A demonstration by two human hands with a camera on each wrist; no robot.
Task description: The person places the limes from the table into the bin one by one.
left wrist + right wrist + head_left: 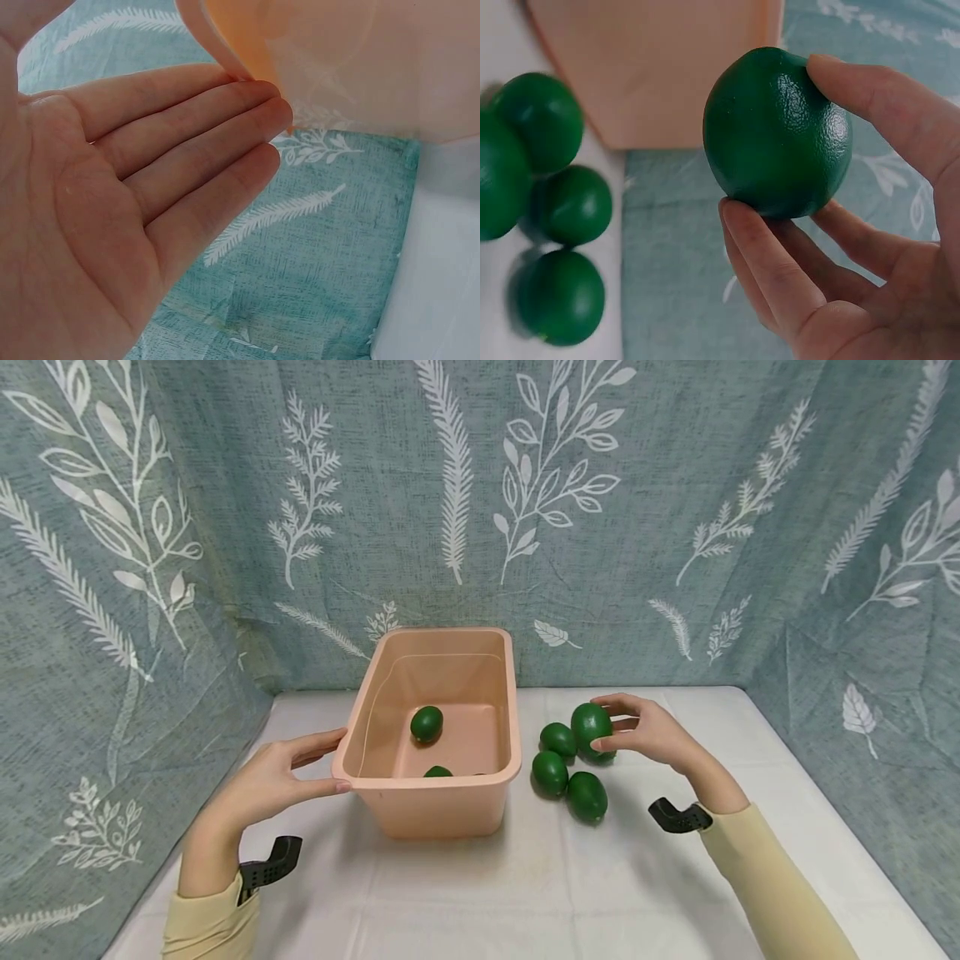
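Note:
My right hand [651, 727] pinches a glossy green lime [776, 135] between thumb and fingertips, raised over the table to the right of the bin. Several more limes [550, 773] lie clustered on the white cloth beneath and beside it; one is mostly hidden by the held lime. With its fingers nearly straight, my left hand [273, 781] touches the left rim of the peach plastic bin [442, 810]. Inside, one lime [426, 724] rests on the bottom, and the front wall partly hides another lime [437, 772].
A white cloth [465, 902] covers the table. Teal curtain fabric [480, 527] with white leaf prints hangs behind and along both sides. The bin's tall walls stand between my two hands, its back end close to the curtain.

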